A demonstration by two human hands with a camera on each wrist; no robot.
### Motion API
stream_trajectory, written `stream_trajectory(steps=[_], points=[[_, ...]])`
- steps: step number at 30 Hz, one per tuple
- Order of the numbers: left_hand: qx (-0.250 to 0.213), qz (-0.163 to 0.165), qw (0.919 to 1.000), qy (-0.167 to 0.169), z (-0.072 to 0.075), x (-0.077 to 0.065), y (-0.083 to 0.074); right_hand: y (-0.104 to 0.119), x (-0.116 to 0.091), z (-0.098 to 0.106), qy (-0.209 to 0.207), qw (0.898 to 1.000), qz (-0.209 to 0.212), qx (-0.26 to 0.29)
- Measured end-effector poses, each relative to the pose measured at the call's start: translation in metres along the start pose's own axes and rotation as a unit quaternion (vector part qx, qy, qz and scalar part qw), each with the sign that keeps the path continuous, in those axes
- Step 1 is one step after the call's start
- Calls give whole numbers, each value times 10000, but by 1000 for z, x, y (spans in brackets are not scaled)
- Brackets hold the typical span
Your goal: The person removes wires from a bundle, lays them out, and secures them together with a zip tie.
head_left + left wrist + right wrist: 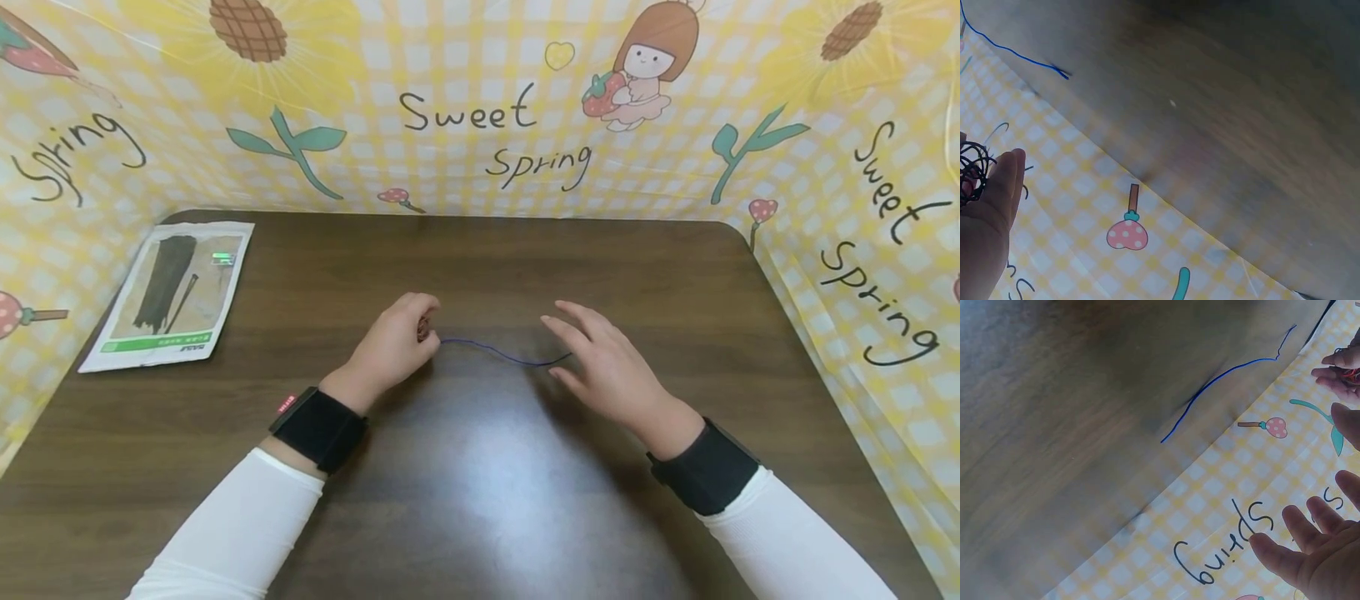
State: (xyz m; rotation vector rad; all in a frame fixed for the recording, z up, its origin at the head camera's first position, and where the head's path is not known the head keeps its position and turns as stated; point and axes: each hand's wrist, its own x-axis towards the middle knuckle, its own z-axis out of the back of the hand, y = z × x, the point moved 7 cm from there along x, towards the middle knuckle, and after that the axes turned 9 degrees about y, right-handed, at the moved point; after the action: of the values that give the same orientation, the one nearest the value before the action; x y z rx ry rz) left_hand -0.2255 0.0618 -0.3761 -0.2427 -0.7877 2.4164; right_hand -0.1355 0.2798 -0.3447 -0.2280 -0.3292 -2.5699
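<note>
My left hand holds a tangled bundle of thin wire between curled fingers and thumb. In the left wrist view the tangled bundle looks black, while red strands show in the right wrist view's bundle. A single blue wire lies on the table in a shallow curve between both hands. Over its right end hovers my right hand, fingers spread and holding nothing. The blue wire shows clear of the right fingers in the right wrist view.
A white packet with a printed picture and a green band lies at the back left of the dark wooden table. A yellow checked cloth with printed flowers and lettering stands around the back and sides.
</note>
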Motion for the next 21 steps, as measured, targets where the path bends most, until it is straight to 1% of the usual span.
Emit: stream_trajectory(steps=[5,10,15,21], points=[[19,-21,10000,9,-1,1,-8,5,6,0,-25,9999,120,-12],[157,-111,9998,20,-3,1,-16,12,16,-2,-22,9996,284,-11],[258,-355,9990,-5,-6,1,-25,19,26,-3,-61,9991,413,-53],[137,-798,9967,-73,-10,1,-36,26,36,-1,-193,9985,502,-91]])
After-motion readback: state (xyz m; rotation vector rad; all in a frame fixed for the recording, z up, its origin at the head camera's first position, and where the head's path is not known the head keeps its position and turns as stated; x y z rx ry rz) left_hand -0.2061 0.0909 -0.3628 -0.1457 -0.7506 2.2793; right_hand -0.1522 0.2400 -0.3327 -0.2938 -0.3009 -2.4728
